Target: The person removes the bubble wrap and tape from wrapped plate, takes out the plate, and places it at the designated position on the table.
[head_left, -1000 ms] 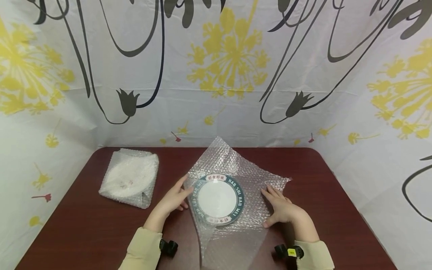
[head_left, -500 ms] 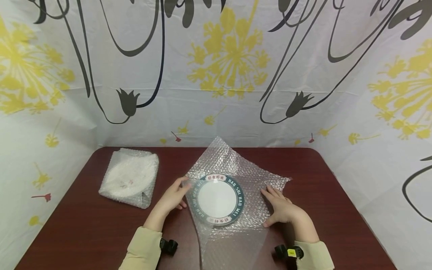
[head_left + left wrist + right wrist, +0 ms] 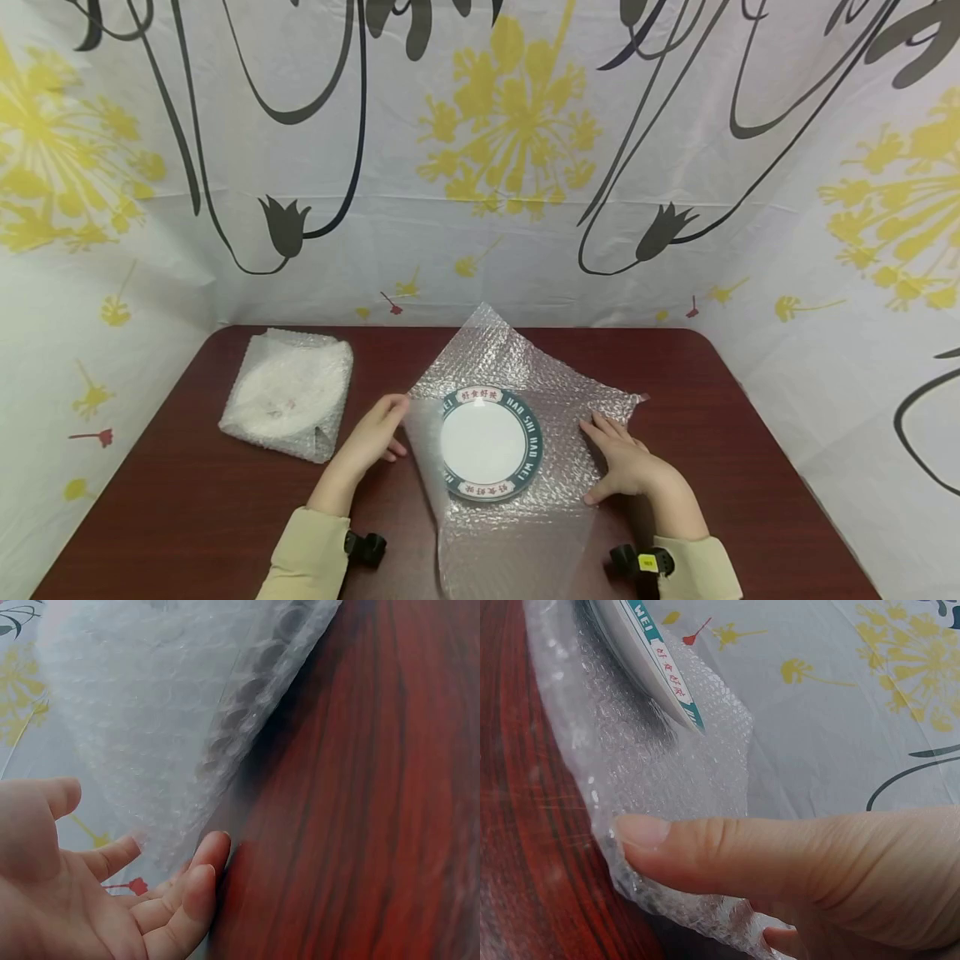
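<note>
Plate (image 3: pixel 483 442): white centre, green lettered rim, lying face up on bubble wrap (image 3: pixel 510 354), midway between the left and right edges of the bench (image 3: pixel 187 517) and set in from its far edge. A translucent layer of the wrap covers the left part of the plate's rim. The wrap's far corner reaches the line of the bench's far edge.

Left hand (image 3: pixel 375 433): at the wrap's left corner. Grip loose, thumb standing apart, fingers slightly bent; the index fingertip meets the corner. Whether it bears any load cannot be told.

Right hand (image 3: pixel 626 462): on the wrap to the right of the plate and apart from it. Grip spread wide, thumb and fingers well separated, thumb resting near the wrap's edge.

Wrapped packet (image 3: pixel 288 396): a pale round item in bubble wrap, near the bench's far left corner. Patterned cloth (image 3: pixel 420 250) hangs beyond the far edge.
</note>
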A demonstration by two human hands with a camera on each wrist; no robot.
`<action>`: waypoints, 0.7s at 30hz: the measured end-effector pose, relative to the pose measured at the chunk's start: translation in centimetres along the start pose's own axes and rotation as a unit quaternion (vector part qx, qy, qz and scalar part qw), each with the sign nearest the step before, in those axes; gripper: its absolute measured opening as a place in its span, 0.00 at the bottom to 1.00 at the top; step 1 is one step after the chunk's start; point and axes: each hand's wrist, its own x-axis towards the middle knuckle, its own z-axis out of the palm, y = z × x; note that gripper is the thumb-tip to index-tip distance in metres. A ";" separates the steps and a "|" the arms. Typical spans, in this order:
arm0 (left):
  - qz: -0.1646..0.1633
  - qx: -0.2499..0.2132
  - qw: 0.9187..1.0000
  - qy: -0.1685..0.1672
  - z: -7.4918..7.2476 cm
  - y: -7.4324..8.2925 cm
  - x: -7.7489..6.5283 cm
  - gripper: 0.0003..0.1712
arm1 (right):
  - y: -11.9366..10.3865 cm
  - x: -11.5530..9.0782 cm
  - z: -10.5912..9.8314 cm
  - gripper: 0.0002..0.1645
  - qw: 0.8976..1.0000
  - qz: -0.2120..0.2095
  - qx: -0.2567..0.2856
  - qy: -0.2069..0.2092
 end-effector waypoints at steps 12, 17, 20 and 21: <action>0.013 0.042 0.999 -0.021 -2.3 -0.1 -0.4 0.35 | 0.0 0.2 0.0 0.71 1.000 0.003 0.003 -0.001; 0.003 0.053 0.998 -0.037 -3.7 0.1 -1.1 0.37 | 0.1 0.2 0.0 0.70 1.000 0.004 0.005 0.001; -0.001 0.061 0.997 -0.050 -4.5 0.2 -1.5 0.37 | 0.1 0.1 0.1 0.70 1.000 0.003 0.007 0.000; 0.001 0.064 0.996 -0.055 -4.8 0.2 -1.6 0.37 | 0.2 0.1 0.1 0.70 1.000 0.002 0.007 -0.001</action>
